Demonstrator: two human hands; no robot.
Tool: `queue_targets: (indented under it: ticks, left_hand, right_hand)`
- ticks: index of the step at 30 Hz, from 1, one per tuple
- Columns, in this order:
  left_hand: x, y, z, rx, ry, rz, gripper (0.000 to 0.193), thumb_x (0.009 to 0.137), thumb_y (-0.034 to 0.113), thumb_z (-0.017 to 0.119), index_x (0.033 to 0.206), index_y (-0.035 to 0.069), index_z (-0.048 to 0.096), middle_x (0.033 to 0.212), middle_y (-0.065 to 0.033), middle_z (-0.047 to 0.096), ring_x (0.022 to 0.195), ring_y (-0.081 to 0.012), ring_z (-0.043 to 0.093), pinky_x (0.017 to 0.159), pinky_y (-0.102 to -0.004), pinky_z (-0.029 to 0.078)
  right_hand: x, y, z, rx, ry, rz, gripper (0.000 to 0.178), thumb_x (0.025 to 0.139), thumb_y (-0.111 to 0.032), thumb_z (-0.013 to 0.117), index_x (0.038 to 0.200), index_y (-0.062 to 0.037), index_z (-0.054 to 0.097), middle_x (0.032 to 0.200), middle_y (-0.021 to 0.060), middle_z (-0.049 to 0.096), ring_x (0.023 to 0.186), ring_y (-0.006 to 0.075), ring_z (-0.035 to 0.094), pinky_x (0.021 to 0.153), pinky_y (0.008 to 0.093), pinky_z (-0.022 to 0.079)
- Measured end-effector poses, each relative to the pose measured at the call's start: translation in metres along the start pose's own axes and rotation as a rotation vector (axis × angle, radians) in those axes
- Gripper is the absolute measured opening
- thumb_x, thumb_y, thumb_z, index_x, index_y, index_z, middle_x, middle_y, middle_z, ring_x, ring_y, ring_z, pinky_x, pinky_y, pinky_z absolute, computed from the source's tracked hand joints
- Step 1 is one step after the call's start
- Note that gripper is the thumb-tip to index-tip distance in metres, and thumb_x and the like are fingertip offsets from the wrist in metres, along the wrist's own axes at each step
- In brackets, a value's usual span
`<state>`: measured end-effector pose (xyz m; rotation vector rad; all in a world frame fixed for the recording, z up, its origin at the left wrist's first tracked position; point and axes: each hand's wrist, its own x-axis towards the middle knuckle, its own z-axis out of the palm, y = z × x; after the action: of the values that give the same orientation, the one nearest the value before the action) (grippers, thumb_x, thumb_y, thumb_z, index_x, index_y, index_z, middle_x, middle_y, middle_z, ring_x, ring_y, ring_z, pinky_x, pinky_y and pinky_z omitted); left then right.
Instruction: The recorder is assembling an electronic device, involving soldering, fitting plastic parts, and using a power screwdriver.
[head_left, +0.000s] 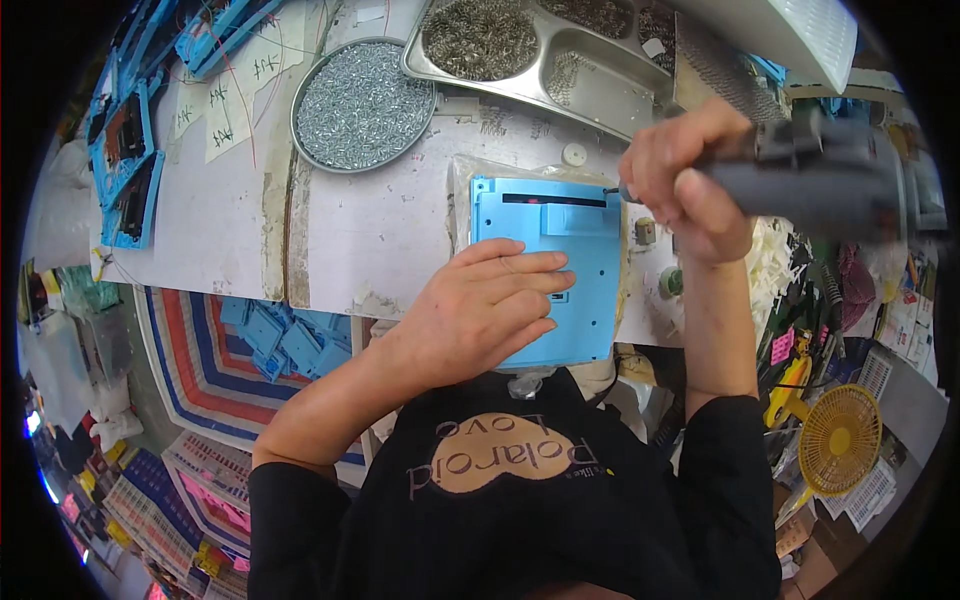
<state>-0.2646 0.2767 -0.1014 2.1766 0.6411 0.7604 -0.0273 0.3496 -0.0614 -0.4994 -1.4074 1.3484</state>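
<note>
A light-blue plastic panel [590, 290] with a black slot along its far edge lies on the bench in front of me. My left hand [490, 305] rests flat on its left part, fingers stretched out and pressing on it. My right hand [690, 180] is closed round the front of a dark grey power screwdriver [790, 185], which is held nearly level and partly blurred. The screwdriver's tip reaches the panel's far right corner, beside the end of the black slot. Whether a screw sits under the tip is too small to tell.
A round metal tray [365, 105] heaped with small silver screws stands at the far left. Beyond the panel is a divided steel tray [600, 85] with dark small parts. Blue frames [130, 170] with wires lie left. A striped bag [190, 350] holds blue pieces; a yellow fan [840, 440] stands right.
</note>
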Motion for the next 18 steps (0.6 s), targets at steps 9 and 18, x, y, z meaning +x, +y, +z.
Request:
queue_targets:
  ticks: [9,18]
  left_hand:
    - [0.001,0.012,0.001,-0.049,0.291,-0.110,0.019,0.079,0.000,0.077,0.094,0.010,0.071,0.102,-0.0063,0.077,0.107,-0.0227,0.073,0.112,-0.0508,0.041]
    - [-0.005,0.011,-0.013,0.117,0.294,-0.011,0.021,0.076,0.007,0.080,0.092,0.007,0.066,0.088,-0.0073,0.073,0.090,-0.0218,0.072,0.107,-0.0518,0.045]
  right_hand:
    - [-0.002,-0.053,0.053,0.199,-0.240,-0.053,0.025,0.091,-0.026,0.075,0.103,-0.0139,0.056,0.062,-0.0054,0.059,0.050,0.0086,0.056,0.046,0.0226,0.045]
    - [-0.004,-0.047,0.076,0.121,-0.147,-0.044,0.023,0.092,-0.025,0.072,0.098,-0.0132,0.053,0.059,-0.0050,0.057,0.047,0.0093,0.053,0.047,0.0256,0.047]
